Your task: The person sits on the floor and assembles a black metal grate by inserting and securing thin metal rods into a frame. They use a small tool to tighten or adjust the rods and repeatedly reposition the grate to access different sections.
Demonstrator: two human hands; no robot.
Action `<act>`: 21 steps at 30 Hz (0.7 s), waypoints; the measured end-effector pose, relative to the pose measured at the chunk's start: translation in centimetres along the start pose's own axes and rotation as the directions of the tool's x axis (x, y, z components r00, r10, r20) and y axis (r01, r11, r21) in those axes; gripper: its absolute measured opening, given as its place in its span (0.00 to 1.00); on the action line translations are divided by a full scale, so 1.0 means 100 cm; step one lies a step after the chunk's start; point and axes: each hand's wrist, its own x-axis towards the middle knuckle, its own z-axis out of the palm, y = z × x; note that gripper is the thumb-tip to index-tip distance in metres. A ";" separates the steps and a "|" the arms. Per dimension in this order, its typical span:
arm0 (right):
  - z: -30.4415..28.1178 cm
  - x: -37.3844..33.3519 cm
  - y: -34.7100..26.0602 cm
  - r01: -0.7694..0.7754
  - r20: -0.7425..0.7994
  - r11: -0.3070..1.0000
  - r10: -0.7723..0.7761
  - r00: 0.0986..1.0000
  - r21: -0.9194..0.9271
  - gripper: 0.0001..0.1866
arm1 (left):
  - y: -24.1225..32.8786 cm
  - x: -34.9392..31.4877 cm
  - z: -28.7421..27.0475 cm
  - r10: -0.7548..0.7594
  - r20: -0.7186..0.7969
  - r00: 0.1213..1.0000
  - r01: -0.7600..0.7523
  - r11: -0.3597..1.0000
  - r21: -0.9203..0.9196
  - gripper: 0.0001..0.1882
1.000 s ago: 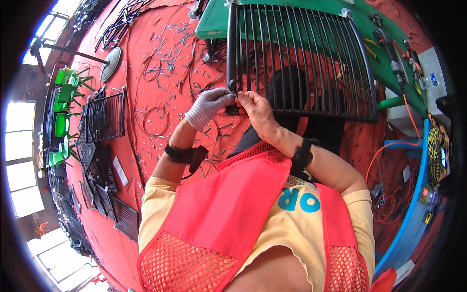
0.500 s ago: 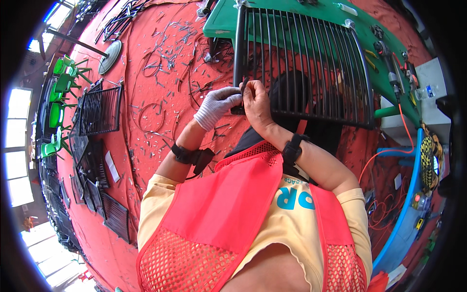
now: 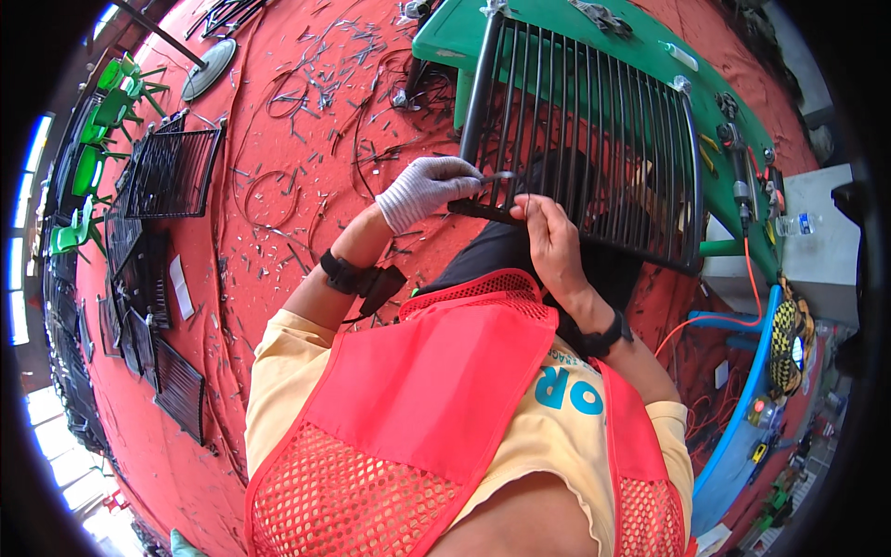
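My left hand [image 3: 429,192], in a pale grey knit glove, pinches a short dark strip [image 3: 499,175] that sticks out to the right from its fingertips. Just right of it, my bare right hand [image 3: 555,243] has thumb and fingers drawn together at the near edge of a black barred rack [image 3: 594,139]; what they hold, if anything, is too small to make out. The rack is a frame of many parallel bars. It leans tilted, its far end against a green table [image 3: 445,39] and its near end by my dark-trousered legs.
A corded power tool [image 3: 740,176] and pliers [image 3: 708,153] lie on the table's right part, with an orange cord [image 3: 754,265] trailing down. Blue-edged furniture [image 3: 733,418] stands at right. Black racks [image 3: 172,176] and green chairs [image 3: 88,167] are at left. Scraps litter the red floor [image 3: 297,121].
My hands were together at the rack's left corner; they have drawn apart. The right hand has moved right and nearer along the edge, and the strip now shows in my left fingers.
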 end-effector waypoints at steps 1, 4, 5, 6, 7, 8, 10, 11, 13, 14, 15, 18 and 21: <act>-0.005 -0.006 -0.002 0.051 0.002 0.995 -0.051 0.999 -0.080 0.09 | 0.001 -0.001 0.001 -0.028 0.011 1.000 0.029 0.999 -0.035 0.09; -0.012 -0.023 -0.004 0.001 0.111 0.998 0.006 0.994 -0.065 0.08 | 0.002 -0.004 0.003 0.063 0.106 0.992 -0.075 0.991 0.108 0.08; -0.014 -0.029 -0.003 -0.071 0.173 0.997 0.075 0.982 -0.032 0.09 | 0.001 -0.005 0.006 0.066 0.099 0.993 -0.078 0.990 0.120 0.05; -0.015 -0.033 -0.001 -0.119 0.184 0.993 0.119 0.976 -0.011 0.09 | 0.000 -0.007 0.009 0.183 0.076 0.980 -0.197 0.944 0.263 0.06; -0.015 -0.036 0.001 -0.158 0.203 0.987 0.152 0.967 0.016 0.09 | -0.002 -0.010 0.012 0.295 0.072 0.953 -0.298 0.867 0.400 0.06; -0.015 -0.039 0.004 -0.197 0.224 0.979 0.183 0.957 0.044 0.09 | -0.004 -0.013 0.016 0.403 0.082 0.911 -0.383 0.758 0.528 0.06; -0.019 -0.045 0.006 -0.374 0.260 0.919 0.334 0.906 0.122 0.13 | -0.012 -0.025 0.032 0.525 -0.026 0.851 -0.347 0.599 0.722 0.06; -0.020 -0.047 0.006 -0.431 0.248 0.879 0.379 0.891 0.203 0.14 | -0.016 -0.030 0.039 0.576 -0.059 0.815 -0.353 0.574 0.739 0.06; -0.025 -0.047 0.006 -0.526 0.236 0.793 0.471 0.850 0.308 0.18 | -0.023 -0.035 0.050 0.671 -0.125 0.731 -0.381 0.554 0.740 0.07; -0.032 -0.046 0.005 -0.476 0.194 0.843 0.438 0.878 0.252 0.19 | -0.026 -0.033 0.054 0.669 -0.173 0.722 -0.351 0.571 0.742 0.07; -0.035 -0.044 0.004 -0.429 0.211 0.873 0.385 0.898 0.233 0.20 | -0.029 -0.031 0.058 0.676 -0.221 0.703 -0.333 0.587 0.738 0.08; -0.032 -0.040 0.001 -0.351 0.258 0.931 0.316 0.913 0.102 0.22 | -0.035 -0.025 0.060 0.697 -0.297 0.652 -0.306 0.601 0.739 0.08; -0.023 -0.036 0.005 -0.266 0.286 0.958 0.285 0.915 -0.103 0.16 | -0.045 -0.028 0.054 0.604 -0.419 0.678 -0.347 0.766 0.542 0.10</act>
